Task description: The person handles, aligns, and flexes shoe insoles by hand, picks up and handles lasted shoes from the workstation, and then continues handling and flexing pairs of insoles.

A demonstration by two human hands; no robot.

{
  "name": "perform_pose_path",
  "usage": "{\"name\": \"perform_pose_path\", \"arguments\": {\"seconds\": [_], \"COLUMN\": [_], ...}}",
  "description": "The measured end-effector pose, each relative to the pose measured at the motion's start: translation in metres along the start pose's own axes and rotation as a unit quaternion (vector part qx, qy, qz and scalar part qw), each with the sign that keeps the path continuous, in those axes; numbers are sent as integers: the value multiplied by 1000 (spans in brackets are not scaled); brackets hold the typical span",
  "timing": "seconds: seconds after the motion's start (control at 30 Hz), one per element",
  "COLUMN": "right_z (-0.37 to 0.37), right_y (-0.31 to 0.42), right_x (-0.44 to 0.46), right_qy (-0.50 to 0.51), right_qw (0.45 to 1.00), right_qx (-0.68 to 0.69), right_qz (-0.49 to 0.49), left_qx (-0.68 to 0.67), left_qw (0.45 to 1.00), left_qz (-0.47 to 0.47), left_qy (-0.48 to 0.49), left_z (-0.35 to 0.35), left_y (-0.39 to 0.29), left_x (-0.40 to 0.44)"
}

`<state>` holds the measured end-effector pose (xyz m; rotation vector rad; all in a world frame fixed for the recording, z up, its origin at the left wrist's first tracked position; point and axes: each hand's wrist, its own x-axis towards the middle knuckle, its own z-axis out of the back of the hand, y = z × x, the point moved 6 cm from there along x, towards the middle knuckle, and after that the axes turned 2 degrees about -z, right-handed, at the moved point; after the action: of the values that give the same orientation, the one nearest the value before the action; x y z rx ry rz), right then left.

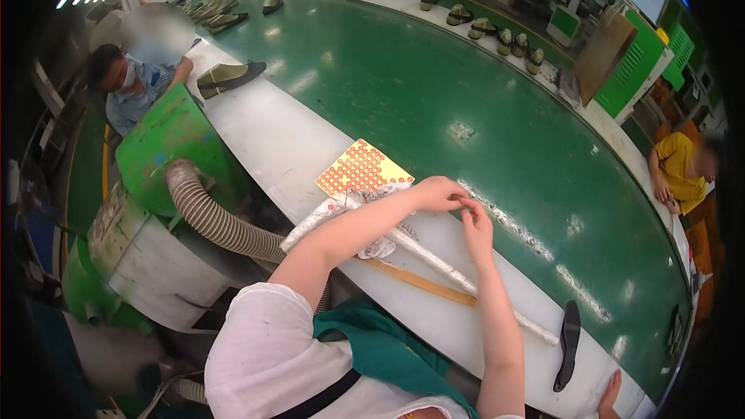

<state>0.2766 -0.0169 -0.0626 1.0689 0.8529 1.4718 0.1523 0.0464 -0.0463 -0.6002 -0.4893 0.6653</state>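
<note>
My left hand (440,193) is over the edge of the white worktop, its fingers bent and pinched together. My right hand (478,226) meets it, thumb and fingertips closed close to the left fingertips. Whatever lies between the fingers is too small to make out. Left of my hands lies a yellow sheet of round red stickers (358,168). Under my left forearm are a crumpled patterned white cloth (379,248) and a long stick wrapped in clear film (436,257). A flat tan strip (423,285) runs beside it. Past my right forearm rests a black shoe sole (569,347).
A green conveyor (458,132) runs beyond the white worktop (268,136), with several shoes (481,28) along its far edge. An olive shoe (230,77) stands near a masked co-worker. Left are a green machine (167,143) and ribbed hose (221,221). Another person's hand (611,396) rests lower right.
</note>
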Motion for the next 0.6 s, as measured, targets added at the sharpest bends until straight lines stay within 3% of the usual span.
{"name": "perform_pose_path", "arguments": {"seconds": [0.07, 0.13, 0.2, 0.27, 0.3, 0.37, 0.6], "right_z": [0, 0, 0, 0, 1, 10, 33], "right_y": [-8, -6, -9, -12, -11, -6, -2], "right_x": [0, -1, -2, -3, -5, -9, -11], "right_qy": [-7, -10, -42, -51, -78, -94, -151], "right_qw": [1000, 1000, 999, 999, 996, 996, 988], "right_qx": [0, -1, -20, 10, 16, 12, -5], "right_qz": [-6, -23, 24, 10, 42, -8, 27], "left_qx": [9, 18, -16, -12, 15, -10, -26], "left_qw": [1000, 999, 999, 999, 999, 999, 997], "left_qz": [13, -34, 6, 19, -36, -30, -56], "left_qy": [20, 2, 36, 29, 18, 12, 44], "left_z": [-4, -9, -11, -12, -16, -16, -23], "left_y": [5, 12, 13, 12, 16, -3, -31], "left_x": [1, 2, 4, 3, 5, 4, 8]}}
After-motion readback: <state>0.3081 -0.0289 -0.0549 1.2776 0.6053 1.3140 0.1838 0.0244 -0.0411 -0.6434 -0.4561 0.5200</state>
